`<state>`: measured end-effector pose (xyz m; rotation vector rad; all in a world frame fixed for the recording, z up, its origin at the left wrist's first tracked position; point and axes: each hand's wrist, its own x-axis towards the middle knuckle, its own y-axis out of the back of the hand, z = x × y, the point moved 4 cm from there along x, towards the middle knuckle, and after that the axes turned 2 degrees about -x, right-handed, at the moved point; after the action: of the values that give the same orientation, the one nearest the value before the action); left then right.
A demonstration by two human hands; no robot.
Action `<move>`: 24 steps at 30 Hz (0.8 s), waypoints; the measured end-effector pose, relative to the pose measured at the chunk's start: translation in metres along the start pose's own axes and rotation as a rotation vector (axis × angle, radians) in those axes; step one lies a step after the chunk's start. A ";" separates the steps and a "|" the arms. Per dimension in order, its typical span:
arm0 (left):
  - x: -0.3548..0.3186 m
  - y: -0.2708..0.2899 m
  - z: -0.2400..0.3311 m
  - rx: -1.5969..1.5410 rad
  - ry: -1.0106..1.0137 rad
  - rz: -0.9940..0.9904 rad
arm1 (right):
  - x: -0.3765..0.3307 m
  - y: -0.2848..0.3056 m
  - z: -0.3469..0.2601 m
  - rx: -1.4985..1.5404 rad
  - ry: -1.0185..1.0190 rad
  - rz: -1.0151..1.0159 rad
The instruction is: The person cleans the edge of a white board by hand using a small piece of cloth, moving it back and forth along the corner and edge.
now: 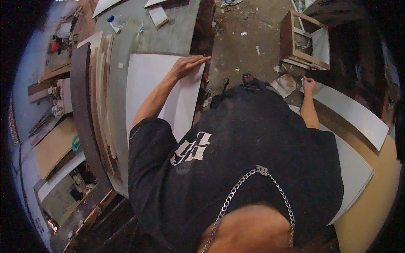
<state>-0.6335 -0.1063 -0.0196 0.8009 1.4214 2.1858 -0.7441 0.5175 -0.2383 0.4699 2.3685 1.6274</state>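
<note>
My left hand [190, 66] lies stretched out with its fingers straight and close together, across the far right corner of a white board [147, 84]. That board rests on a grey worktop [175, 40] at my left. Off to my right, my right hand [309, 86] is closed, with the fingertips pinched around something small and pale that I cannot make out. It is beside the far end of a long white panel [352, 109]; whether it touches the panel, I cannot tell.
Several narrow boards [95, 97] stand along the worktop's left side. A clear bottle with a blue cap [112, 19] and a white offcut [158, 17] lie farther off. An open wooden cabinet frame [304, 40] stands on the littered floor [236, 46]. Larger sheets [371, 202] lean at right.
</note>
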 end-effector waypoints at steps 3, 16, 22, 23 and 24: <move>-0.007 -0.009 -0.006 0.004 -0.042 -0.015 | -0.006 0.002 0.016 0.018 -0.096 -0.038; -0.029 -0.026 -0.041 -0.063 0.043 -0.039 | -0.148 0.000 0.052 0.005 -0.343 0.011; -0.020 -0.002 -0.023 -0.179 0.063 -0.042 | -0.254 0.001 0.100 -0.035 -0.451 0.030; -0.024 0.001 -0.024 -0.184 0.081 -0.100 | -0.269 0.001 0.101 -0.036 -0.472 0.014; -0.018 0.001 -0.023 -0.149 0.108 -0.133 | -0.283 0.005 0.109 -0.039 -0.503 0.012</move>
<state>-0.6355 -0.1335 -0.0307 0.5283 1.3035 2.2294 -0.4432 0.5036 -0.2706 0.7805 1.9588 1.3568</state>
